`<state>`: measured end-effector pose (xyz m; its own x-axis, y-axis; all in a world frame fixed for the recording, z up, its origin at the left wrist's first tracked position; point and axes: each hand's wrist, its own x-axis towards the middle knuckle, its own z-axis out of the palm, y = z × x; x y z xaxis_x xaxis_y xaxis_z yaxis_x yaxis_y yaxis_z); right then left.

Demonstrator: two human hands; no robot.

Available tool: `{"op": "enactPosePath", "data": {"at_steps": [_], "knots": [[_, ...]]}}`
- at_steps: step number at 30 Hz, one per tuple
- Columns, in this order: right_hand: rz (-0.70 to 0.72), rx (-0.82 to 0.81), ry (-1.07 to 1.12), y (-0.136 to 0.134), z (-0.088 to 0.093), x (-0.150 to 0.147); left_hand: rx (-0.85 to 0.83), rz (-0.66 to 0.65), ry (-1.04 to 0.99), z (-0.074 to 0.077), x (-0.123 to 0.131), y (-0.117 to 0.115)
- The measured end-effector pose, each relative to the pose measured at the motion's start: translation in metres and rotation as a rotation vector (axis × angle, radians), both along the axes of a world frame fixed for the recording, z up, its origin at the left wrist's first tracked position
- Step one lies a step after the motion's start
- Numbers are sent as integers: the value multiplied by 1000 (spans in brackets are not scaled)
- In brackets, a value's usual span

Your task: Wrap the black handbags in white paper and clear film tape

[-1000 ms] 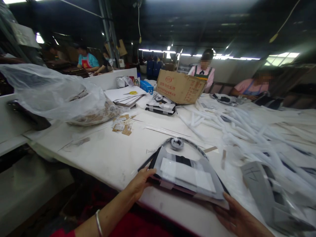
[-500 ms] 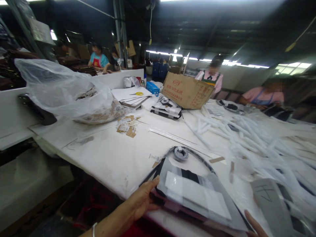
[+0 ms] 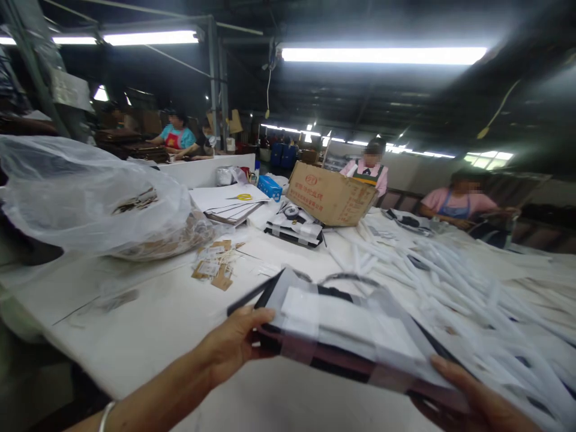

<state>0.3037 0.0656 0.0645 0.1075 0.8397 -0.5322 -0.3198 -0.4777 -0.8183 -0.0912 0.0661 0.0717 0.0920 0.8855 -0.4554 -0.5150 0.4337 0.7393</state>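
A dark handbag (image 3: 346,360), partly wrapped in grey-white sheeting with clear tape, is lifted and tilted over the front of the table. My left hand (image 3: 238,339) grips its left end, thumb on top and fingers beneath. At the right end my right hand (image 3: 477,390) is closed around the edge, thumb on top; its other fingers are partly hidden. A white packing sheet (image 3: 346,315) lies across the upper side of the bag. Behind it shows a looped dark handle (image 3: 351,277).
Cardboard tags (image 3: 220,276) and a large clear plastic bag (image 3: 94,198) lie left on the white table (image 3: 175,336). Farther back are yellow scissors (image 3: 243,197), another wrapped bag (image 3: 294,231) and a carton (image 3: 330,195). White foam strips (image 3: 450,282) cover the right side. Co-workers sit beyond.
The handbag has been raised off the table and tipped, its front side now showing more. My right hand has come onto its right end. The view has shifted and tilted upward.
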Motion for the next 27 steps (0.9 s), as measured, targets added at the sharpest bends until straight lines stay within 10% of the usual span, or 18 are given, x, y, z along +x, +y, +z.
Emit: {"op": "enactPosePath", "data": {"at_steps": [6,10,13,21,27], "knots": [[4,426,-40,116,106,-67,312,116,102,89,-39,123],[55,635,22,212,124,-108,453,168,108,113,-65,223],[27,671,52,288,99,-129,464,238,86,101,-74,297],[-89,426,36,413,1,-160,377,354,93,1,-77,428],[-97,517,40,438,11,-161,458,367,64,9,-90,450]]}}
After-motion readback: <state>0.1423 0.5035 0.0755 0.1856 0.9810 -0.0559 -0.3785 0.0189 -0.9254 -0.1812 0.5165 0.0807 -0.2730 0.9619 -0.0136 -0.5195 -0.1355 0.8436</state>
